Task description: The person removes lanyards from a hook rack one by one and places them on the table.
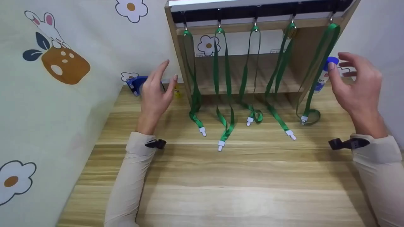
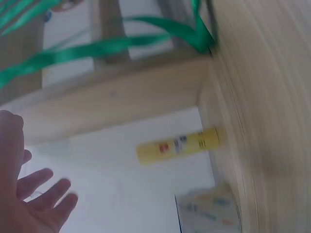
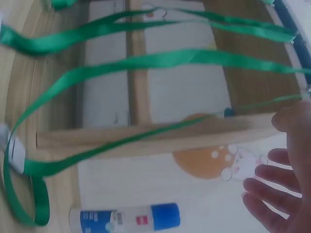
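Note:
Five green lanyards [image 1: 228, 78] with white clips hang from hooks along the dark top bar of a wooden shelf [image 1: 176, 47], their lower ends lying on the table. The left hand [image 1: 154, 96] is raised left of the shelf, fingers spread and holding nothing. To the right of the rightmost lanyard [image 1: 329, 41], the right hand [image 1: 359, 85] is raised with relaxed fingers, also empty. In the right wrist view the hand [image 3: 282, 179] is beside the shelf's side panel [image 3: 160, 136]. The left wrist view shows the hand [image 2: 29, 189] near the other side panel [image 2: 116, 99].
A glue bottle with a blue cap [image 1: 322, 78] stands right of the shelf. Behind the left hand are a blue object [image 1: 135, 85] and a small yellow tube [image 1: 177, 92], seen larger in the left wrist view [image 2: 180, 147]. Patterned wall covering [image 1: 104, 41] lies behind.

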Action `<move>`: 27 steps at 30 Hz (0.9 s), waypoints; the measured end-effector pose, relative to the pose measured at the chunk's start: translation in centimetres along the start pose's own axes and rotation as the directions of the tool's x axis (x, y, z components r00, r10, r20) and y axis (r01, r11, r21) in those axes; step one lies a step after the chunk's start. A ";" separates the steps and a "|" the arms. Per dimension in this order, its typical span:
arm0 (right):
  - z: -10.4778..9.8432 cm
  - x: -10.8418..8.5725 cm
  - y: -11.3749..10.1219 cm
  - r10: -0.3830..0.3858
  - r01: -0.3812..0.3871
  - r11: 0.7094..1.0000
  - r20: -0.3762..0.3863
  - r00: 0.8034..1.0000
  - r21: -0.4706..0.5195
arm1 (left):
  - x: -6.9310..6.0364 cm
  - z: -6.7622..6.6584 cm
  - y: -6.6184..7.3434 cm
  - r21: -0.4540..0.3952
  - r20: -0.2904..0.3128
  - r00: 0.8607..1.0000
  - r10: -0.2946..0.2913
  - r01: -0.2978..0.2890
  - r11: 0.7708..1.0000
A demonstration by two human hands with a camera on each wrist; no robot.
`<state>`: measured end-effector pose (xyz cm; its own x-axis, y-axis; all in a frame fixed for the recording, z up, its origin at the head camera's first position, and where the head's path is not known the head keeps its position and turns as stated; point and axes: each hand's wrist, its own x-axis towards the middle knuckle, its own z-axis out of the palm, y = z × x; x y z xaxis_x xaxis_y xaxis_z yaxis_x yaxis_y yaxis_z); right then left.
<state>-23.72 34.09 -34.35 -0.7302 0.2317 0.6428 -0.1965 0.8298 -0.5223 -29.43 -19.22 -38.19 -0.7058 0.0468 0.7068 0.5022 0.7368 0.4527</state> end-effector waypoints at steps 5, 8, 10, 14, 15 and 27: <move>-0.1 -0.5 -1.4 -0.058 0.058 0.996 -0.003 0.998 0.069 | -0.2 0.7 0.9 -0.109 -0.010 0.998 0.061 -0.062 0.992; -0.1 -0.6 -1.6 -0.096 0.096 0.989 -0.003 0.995 0.112 | -0.3 1.0 1.2 -0.127 0.020 0.998 0.060 -0.057 0.990; -0.1 -0.7 -1.6 -0.106 0.105 0.986 0.000 0.994 0.132 | -0.4 1.2 1.4 -0.132 0.045 0.998 0.048 -0.042 0.990; 0.0 -0.7 -1.4 -0.106 0.104 0.987 0.007 0.994 0.125 | -0.5 1.3 1.7 -0.127 0.084 0.996 0.017 -0.006 0.992; 0.0 -0.7 -1.3 -0.106 0.104 0.987 0.007 0.994 0.125 | -0.5 1.3 1.8 -0.124 0.089 0.996 0.011 0.000 0.992; 0.1 -0.8 -1.3 -0.065 0.059 0.992 0.044 0.997 0.116 | -0.6 1.1 2.1 -0.097 0.109 0.994 0.000 0.010 0.995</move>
<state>-22.91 32.81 -34.22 -0.7437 0.1553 0.6502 -0.3137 0.7778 -0.5447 -28.52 -16.97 -38.30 -0.7560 0.1206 0.6434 0.5411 0.6683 0.5105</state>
